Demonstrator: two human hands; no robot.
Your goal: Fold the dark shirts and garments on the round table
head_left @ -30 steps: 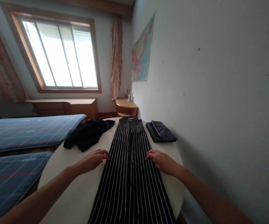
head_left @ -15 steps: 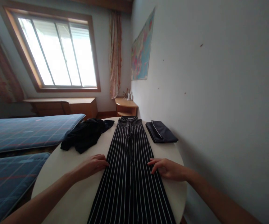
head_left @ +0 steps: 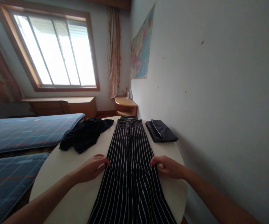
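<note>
Black trousers with white stripes (head_left: 129, 155) lie lengthwise down the middle of the round table (head_left: 62, 196), waistband at the far end. Their near end runs out of the bottom of the view. My left hand (head_left: 93, 168) pinches the left edge of the cloth about halfway along. Opposite it, my right hand (head_left: 168, 167) has its fingers closed on the right edge. Between the two hands the fabric is slightly rucked.
A crumpled black garment (head_left: 86, 133) lies at the table's far left, and a folded dark garment (head_left: 161, 130) at the far right. Blue plaid mattresses (head_left: 32, 129) adjoin the left side. A white wall (head_left: 218, 109) runs along the right.
Both hands have closed on the trouser edges, the right one curling its formerly spread fingers. Small creases now cross the cloth between and below the hands.
</note>
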